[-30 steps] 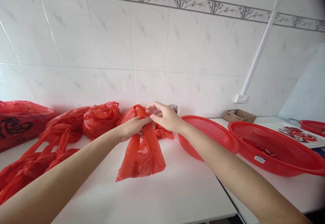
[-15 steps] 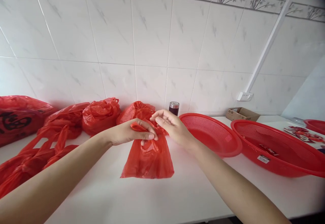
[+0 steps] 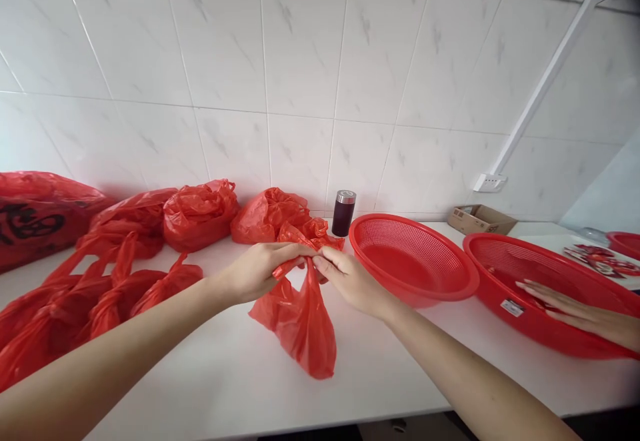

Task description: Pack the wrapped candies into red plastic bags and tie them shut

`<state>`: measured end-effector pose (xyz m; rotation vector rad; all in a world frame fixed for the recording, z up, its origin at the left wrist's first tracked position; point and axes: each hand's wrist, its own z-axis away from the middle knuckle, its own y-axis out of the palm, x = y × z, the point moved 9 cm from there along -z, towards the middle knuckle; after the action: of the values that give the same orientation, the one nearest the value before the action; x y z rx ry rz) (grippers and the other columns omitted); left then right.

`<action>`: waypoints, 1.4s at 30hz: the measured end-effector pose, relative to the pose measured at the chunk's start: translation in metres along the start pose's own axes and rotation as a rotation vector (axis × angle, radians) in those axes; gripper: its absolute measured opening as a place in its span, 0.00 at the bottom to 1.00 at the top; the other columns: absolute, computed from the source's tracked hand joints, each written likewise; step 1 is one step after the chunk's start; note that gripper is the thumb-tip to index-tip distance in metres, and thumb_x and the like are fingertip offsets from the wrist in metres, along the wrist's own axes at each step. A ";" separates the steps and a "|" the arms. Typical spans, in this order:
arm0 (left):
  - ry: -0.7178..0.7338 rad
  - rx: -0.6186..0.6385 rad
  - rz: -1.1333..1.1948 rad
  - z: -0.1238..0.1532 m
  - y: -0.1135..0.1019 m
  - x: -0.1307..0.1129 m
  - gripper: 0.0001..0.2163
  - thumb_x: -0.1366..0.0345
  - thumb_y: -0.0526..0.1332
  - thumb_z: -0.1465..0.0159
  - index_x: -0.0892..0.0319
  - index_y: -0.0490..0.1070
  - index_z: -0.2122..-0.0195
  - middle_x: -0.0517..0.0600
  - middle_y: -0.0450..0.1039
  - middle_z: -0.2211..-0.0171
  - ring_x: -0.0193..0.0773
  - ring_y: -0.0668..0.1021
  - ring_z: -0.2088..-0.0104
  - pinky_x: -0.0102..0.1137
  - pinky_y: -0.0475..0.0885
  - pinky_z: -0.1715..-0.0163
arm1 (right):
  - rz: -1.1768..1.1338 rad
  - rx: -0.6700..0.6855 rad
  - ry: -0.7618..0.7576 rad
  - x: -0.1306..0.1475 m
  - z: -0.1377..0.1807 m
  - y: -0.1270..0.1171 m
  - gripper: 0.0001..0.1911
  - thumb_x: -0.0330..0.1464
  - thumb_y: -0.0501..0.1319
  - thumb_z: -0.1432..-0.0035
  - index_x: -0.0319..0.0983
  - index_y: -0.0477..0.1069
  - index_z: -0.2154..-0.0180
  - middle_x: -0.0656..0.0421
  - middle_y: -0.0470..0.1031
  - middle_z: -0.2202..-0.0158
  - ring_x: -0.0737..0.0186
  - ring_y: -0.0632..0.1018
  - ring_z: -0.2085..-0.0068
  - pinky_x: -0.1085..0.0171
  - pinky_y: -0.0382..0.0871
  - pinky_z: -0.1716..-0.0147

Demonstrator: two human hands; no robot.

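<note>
Both my hands meet at the gathered top of a red plastic bag (image 3: pixel 305 321) in the middle of the white table (image 3: pixel 215 374). My left hand (image 3: pixel 265 266) is closed on the bag's neck, with a twist of red plastic under its fingers. Close against it, my right hand (image 3: pixel 345 274) pinches the same bunched plastic. The bag hangs below my fingers, its bottom corner pointing down and right. What it contains cannot be made out. Behind my hands lies a crumpled heap of red bags (image 3: pixel 273 214).
Knotted red bags (image 3: pixel 115 294) lie on the left. A dark cup with a silver lid (image 3: pixel 343 214) stands by the wall. To the right are a red plastic colander (image 3: pixel 420 267) and a larger red basin (image 3: pixel 530 321), with another person's hand (image 3: pixel 575 311) reaching in. A cardboard box (image 3: pixel 483 219) sits behind.
My right hand has closed onto the bag's neck beside my left. The bag, flat and wide before, is now gathered and tilted. Another person's hand has appeared over the basin.
</note>
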<state>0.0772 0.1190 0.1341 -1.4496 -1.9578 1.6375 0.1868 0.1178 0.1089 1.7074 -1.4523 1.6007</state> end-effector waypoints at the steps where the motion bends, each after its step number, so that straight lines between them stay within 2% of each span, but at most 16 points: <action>1: -0.022 0.040 0.003 0.006 0.001 0.009 0.11 0.65 0.48 0.32 0.53 0.69 0.57 0.51 0.76 0.59 0.41 0.77 0.59 0.32 0.68 0.60 | 0.091 -0.018 0.005 -0.002 0.010 -0.002 0.17 0.43 0.51 0.33 0.41 0.68 0.68 0.61 0.74 0.68 0.64 0.75 0.65 0.62 0.68 0.62; 4: -0.167 0.087 -0.008 0.034 -0.002 0.052 0.12 0.62 0.49 0.32 0.55 0.69 0.67 0.50 0.76 0.66 0.40 0.76 0.66 0.31 0.67 0.63 | 0.275 -0.025 0.099 -0.030 0.043 -0.008 0.18 0.41 0.48 0.32 0.41 0.66 0.71 0.59 0.78 0.66 0.63 0.76 0.68 0.62 0.66 0.66; 7: -0.352 0.119 0.053 0.069 0.002 0.096 0.14 0.58 0.50 0.33 0.55 0.68 0.73 0.47 0.74 0.74 0.39 0.73 0.71 0.30 0.65 0.67 | 0.295 -0.052 0.236 -0.074 0.071 -0.019 0.19 0.41 0.48 0.33 0.41 0.66 0.73 0.57 0.80 0.66 0.59 0.78 0.66 0.60 0.67 0.66; 10: -0.450 0.166 0.191 0.088 0.019 0.117 0.16 0.54 0.51 0.34 0.55 0.69 0.74 0.47 0.73 0.75 0.38 0.71 0.73 0.29 0.65 0.70 | 0.250 -0.086 0.296 -0.104 0.083 -0.027 0.20 0.43 0.46 0.33 0.41 0.65 0.72 0.56 0.79 0.68 0.57 0.79 0.64 0.59 0.69 0.64; 13: -0.476 0.121 0.266 0.082 0.029 0.119 0.18 0.51 0.50 0.34 0.55 0.71 0.72 0.49 0.75 0.68 0.41 0.75 0.66 0.32 0.68 0.63 | 0.212 -0.143 0.331 -0.113 0.080 -0.031 0.20 0.45 0.45 0.34 0.42 0.63 0.71 0.56 0.79 0.67 0.57 0.79 0.64 0.59 0.69 0.64; 16: -0.478 0.038 0.314 0.064 0.035 0.115 0.18 0.48 0.50 0.34 0.55 0.72 0.62 0.52 0.75 0.60 0.45 0.75 0.55 0.38 0.68 0.52 | 0.222 -0.206 0.344 -0.111 0.070 -0.026 0.18 0.48 0.46 0.35 0.43 0.60 0.68 0.57 0.78 0.65 0.58 0.79 0.62 0.60 0.69 0.63; 19: -0.426 0.030 0.318 0.047 0.052 0.105 0.20 0.48 0.56 0.37 0.52 0.70 0.49 0.53 0.71 0.47 0.48 0.71 0.47 0.40 0.66 0.48 | 0.300 -0.255 0.346 -0.111 0.060 -0.009 0.17 0.51 0.54 0.41 0.45 0.58 0.62 0.58 0.76 0.62 0.56 0.78 0.60 0.59 0.68 0.62; 21: -0.374 0.044 0.319 0.038 0.069 0.097 0.21 0.49 0.59 0.39 0.51 0.70 0.47 0.54 0.69 0.44 0.48 0.71 0.46 0.40 0.66 0.47 | 0.369 -0.280 0.342 -0.115 0.054 0.006 0.21 0.51 0.58 0.45 0.45 0.57 0.60 0.59 0.75 0.61 0.55 0.77 0.62 0.59 0.67 0.65; 23: -0.346 0.034 0.325 0.032 0.087 0.093 0.18 0.49 0.56 0.37 0.53 0.72 0.52 0.54 0.73 0.50 0.46 0.74 0.51 0.39 0.68 0.50 | 0.416 -0.295 0.331 -0.121 0.049 0.019 0.19 0.47 0.59 0.46 0.45 0.56 0.61 0.61 0.73 0.65 0.55 0.76 0.66 0.60 0.64 0.69; 25: -0.346 -0.001 0.323 0.028 0.099 0.093 0.18 0.49 0.50 0.33 0.56 0.72 0.60 0.53 0.75 0.60 0.43 0.75 0.59 0.37 0.70 0.56 | 0.414 -0.300 0.300 -0.126 0.047 0.029 0.11 0.41 0.55 0.44 0.45 0.54 0.63 0.63 0.70 0.69 0.58 0.73 0.71 0.63 0.61 0.73; 27: -0.354 -0.038 0.307 0.028 0.106 0.096 0.19 0.50 0.46 0.32 0.56 0.69 0.68 0.51 0.72 0.68 0.41 0.74 0.66 0.36 0.70 0.62 | 0.385 -0.305 0.256 -0.129 0.048 0.034 0.07 0.36 0.52 0.43 0.45 0.52 0.66 0.65 0.65 0.73 0.61 0.69 0.74 0.65 0.58 0.75; 29: -0.361 -0.060 0.286 0.030 0.109 0.099 0.19 0.50 0.46 0.32 0.55 0.65 0.72 0.49 0.68 0.72 0.39 0.72 0.69 0.34 0.68 0.66 | 0.356 -0.304 0.217 -0.128 0.051 0.035 0.06 0.34 0.50 0.43 0.45 0.50 0.68 0.66 0.61 0.76 0.62 0.66 0.75 0.66 0.57 0.76; 33: -0.369 -0.072 0.229 0.040 0.108 0.105 0.19 0.50 0.46 0.32 0.55 0.62 0.75 0.47 0.65 0.75 0.38 0.71 0.71 0.34 0.66 0.67 | 0.327 -0.273 0.183 -0.129 0.059 0.033 0.08 0.33 0.50 0.42 0.44 0.48 0.70 0.65 0.59 0.77 0.62 0.63 0.76 0.65 0.57 0.75; 37: -0.381 -0.072 0.152 0.051 0.109 0.109 0.18 0.53 0.47 0.32 0.55 0.61 0.77 0.47 0.66 0.75 0.38 0.69 0.71 0.34 0.65 0.65 | 0.300 -0.222 0.220 -0.142 0.062 0.030 0.10 0.35 0.50 0.40 0.44 0.48 0.70 0.66 0.58 0.77 0.62 0.61 0.77 0.65 0.56 0.76; 42: -0.431 -0.011 0.060 0.057 0.121 0.118 0.19 0.52 0.46 0.32 0.56 0.61 0.78 0.47 0.67 0.75 0.37 0.68 0.73 0.33 0.64 0.69 | 0.497 -0.188 0.209 -0.157 0.059 0.032 0.07 0.34 0.49 0.39 0.44 0.50 0.70 0.63 0.63 0.75 0.61 0.65 0.74 0.64 0.58 0.74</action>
<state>0.0449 0.1615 -0.0366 -1.2469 -2.1509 2.1127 0.2178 0.1214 -0.0594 1.0897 -1.9447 1.7452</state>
